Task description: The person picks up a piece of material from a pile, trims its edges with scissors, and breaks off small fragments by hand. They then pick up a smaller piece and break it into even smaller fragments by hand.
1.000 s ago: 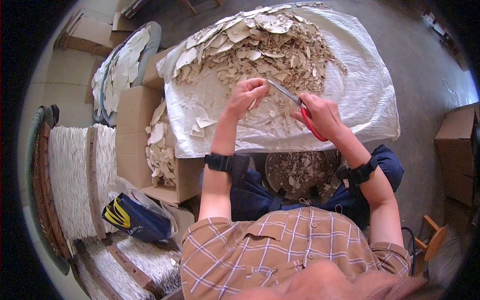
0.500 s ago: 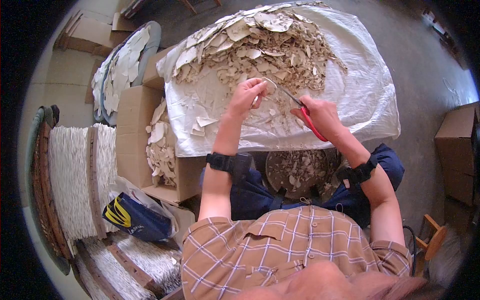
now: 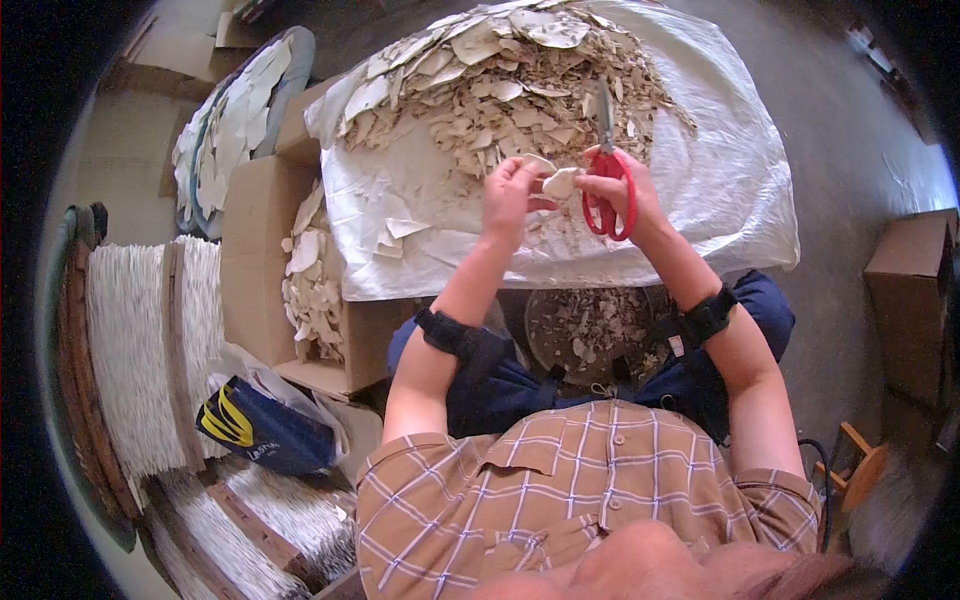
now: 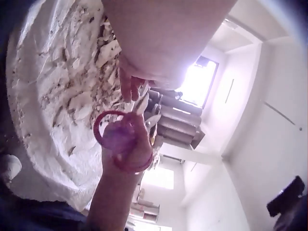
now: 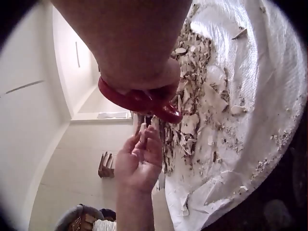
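In the head view my right hand (image 3: 640, 190) holds red-handled scissors (image 3: 605, 125), the blades pointing away toward the pile. A thin off-white flake (image 3: 562, 183) lies between the two hands, at the right fingertips. My left hand (image 3: 508, 205) pinches another pale flake (image 3: 537, 162) between thumb and fingers. Both hands are above the white sheet (image 3: 720, 210), on the near side of a large heap of dry pale flakes (image 3: 500, 110). The red handles (image 4: 98, 127) loop round the right hand in the left wrist view. In the right wrist view the left hand (image 5: 139, 166) has its fingertips together.
A cardboard box (image 3: 255, 260) of flakes stands left of the sheet. Between the knees sits a round container (image 3: 540, 345) with scraps. Farther left are stacked white sheets (image 3: 125, 350), a navy bag (image 3: 265, 430) and a round tray (image 3: 285, 90) of flakes. A wooden stool (image 3: 865, 470) is at the right.
The scissors have swung from pointing at the left hand to pointing away toward the heap. The hands have come closer together, and a flake now shows at the right fingertips.
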Demonstrator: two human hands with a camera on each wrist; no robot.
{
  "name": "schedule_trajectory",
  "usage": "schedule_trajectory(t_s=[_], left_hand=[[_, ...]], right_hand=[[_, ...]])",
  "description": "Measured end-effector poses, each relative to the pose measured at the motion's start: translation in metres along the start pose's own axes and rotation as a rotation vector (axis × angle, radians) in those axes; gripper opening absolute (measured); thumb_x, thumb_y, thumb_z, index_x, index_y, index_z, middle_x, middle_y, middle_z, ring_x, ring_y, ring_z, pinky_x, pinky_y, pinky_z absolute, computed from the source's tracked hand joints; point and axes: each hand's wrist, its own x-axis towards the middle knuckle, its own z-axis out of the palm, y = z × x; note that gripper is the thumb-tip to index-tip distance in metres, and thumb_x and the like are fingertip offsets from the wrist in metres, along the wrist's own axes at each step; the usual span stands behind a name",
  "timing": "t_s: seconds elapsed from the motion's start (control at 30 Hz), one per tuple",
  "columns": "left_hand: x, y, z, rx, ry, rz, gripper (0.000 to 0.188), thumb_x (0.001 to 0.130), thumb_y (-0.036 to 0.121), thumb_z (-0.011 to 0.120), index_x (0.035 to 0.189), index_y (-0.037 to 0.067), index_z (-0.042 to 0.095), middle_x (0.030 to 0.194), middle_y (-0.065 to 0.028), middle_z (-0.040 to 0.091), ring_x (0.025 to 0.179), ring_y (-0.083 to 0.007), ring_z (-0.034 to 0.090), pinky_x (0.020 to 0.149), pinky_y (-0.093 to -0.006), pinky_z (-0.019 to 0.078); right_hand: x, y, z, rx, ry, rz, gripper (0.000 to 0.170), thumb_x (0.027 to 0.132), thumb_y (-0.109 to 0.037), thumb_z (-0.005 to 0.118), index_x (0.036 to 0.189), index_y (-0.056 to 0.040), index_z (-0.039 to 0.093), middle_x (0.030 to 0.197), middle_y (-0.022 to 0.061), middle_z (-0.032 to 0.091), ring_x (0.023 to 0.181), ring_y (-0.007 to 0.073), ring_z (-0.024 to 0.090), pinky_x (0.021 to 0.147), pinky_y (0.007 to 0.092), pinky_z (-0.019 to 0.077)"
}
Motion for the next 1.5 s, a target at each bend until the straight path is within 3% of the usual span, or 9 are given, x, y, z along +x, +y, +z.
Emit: schedule_trajectory(t_s=[0.43,0.53,0.6,0.63,0.87,1.0,1.07,1.2,1.5], left_hand=[[-0.007,0.004,-0.020,0.079,-0.416,-0.190,0.018,0.081,0.013,0.055,0.094,0.001,0.054,0.076,-0.0028,0.056,0.059,-0.0118,0.055,0.050,-0.0236,0.0464],[-0.006,0.009,-0.020,0.269,-0.326,0.029,0.013,0.076,0.008,0.061,0.088,0.003,0.059,0.073,-0.0024,0.056,0.056,-0.0119,0.053,0.048,-0.0232,0.0432],[-0.009,0.019,-0.017,0.928,0.027,1.072,0.012,0.070,0.003,0.064,0.082,0.006,0.063,0.070,-0.0039,0.055,0.057,-0.0141,0.054,0.048,-0.0244,0.0434],[-0.010,0.023,-0.017,0.962,0.044,1.234,0.018,0.065,0.000,0.066,0.081,0.009,0.065,0.071,-0.0044,0.054,0.059,-0.0160,0.055,0.051,-0.0254,0.0448],[-0.015,0.031,-0.016,1.041,-0.088,1.356,0.021,0.066,-0.001,0.064,0.085,0.008,0.064,0.075,-0.0057,0.055,0.062,-0.0178,0.056,0.053,-0.0269,0.0460],[-0.006,0.023,-0.015,1.044,0.100,1.113,0.019,0.074,0.003,0.060,0.092,0.007,0.060,0.075,-0.0032,0.054,0.062,-0.0144,0.055,0.051,-0.0257,0.0464],[-0.004,0.021,-0.016,0.451,0.016,0.329,0.015,0.083,0.012,0.055,0.095,0.004,0.057,0.071,-0.0008,0.053,0.057,-0.0082,0.051,0.047,-0.0215,0.0436],[-0.005,0.018,-0.016,0.084,-0.266,-0.131,0.020,0.087,0.022,0.050,0.096,0.005,0.057,0.064,0.0017,0.049,0.047,-0.0044,0.041,0.038,-0.0185,0.0327],[-0.009,0.018,-0.004,0.332,-0.203,0.130,0.017,0.081,0.017,0.057,0.087,0.001,0.059,0.062,0.0011,0.051,0.045,-0.0041,0.042,0.035,-0.0186,0.0317]], right_hand=[[-0.001,-0.006,0.005,0.005,0.026,-0.002,0.038,0.068,-0.011,0.067,0.099,0.0012,0.049,0.066,0.0040,0.054,0.052,0.0103,0.052,0.047,0.0224,0.0414],[-0.002,-0.006,0.005,0.082,0.030,0.049,0.036,0.071,-0.013,0.066,0.099,0.0010,0.049,0.067,0.0049,0.055,0.053,0.0113,0.054,0.049,0.0228,0.0429],[0.001,-0.007,0.004,0.158,0.052,0.127,0.034,0.072,-0.015,0.065,0.098,0.0007,0.049,0.068,0.0053,0.056,0.054,0.0118,0.055,0.050,0.0231,0.0437],[0.003,-0.008,0.000,0.289,-0.022,0.248,0.033,0.074,-0.017,0.064,0.098,0.0003,0.049,0.068,0.0056,0.057,0.054,0.0122,0.056,0.050,0.0230,0.0439],[-0.007,-0.016,0.001,0.335,-0.123,0.115,0.031,0.073,-0.012,0.063,0.098,-0.0008,0.049,0.075,0.0054,0.055,0.058,0.0106,0.053,0.052,0.0224,0.0435],[-0.010,-0.025,0.000,0.257,-0.051,0.041,0.034,0.070,-0.008,0.063,0.099,-0.0008,0.047,0.076,0.0056,0.055,0.061,0.0112,0.053,0.055,0.0230,0.0436],[-0.011,-0.027,0.000,0.193,0.002,-0.014,0.033,0.071,-0.006,0.062,0.100,-0.0010,0.046,0.076,0.0056,0.055,0.062,0.0109,0.053,0.055,0.0227,0.0435],[-0.010,-0.025,0.000,0.160,0.076,-0.086,0.032,0.072,-0.004,0.061,0.100,-0.0013,0.046,0.076,0.0052,0.056,0.062,0.0105,0.053,0.055,0.0224,0.0433],[-0.015,-0.024,0.000,0.018,-0.011,-0.118,0.031,0.074,-0.013,0.064,0.097,-0.0028,0.047,0.070,0.0054,0.055,0.058,0.0101,0.052,0.051,0.0248,0.0427]])
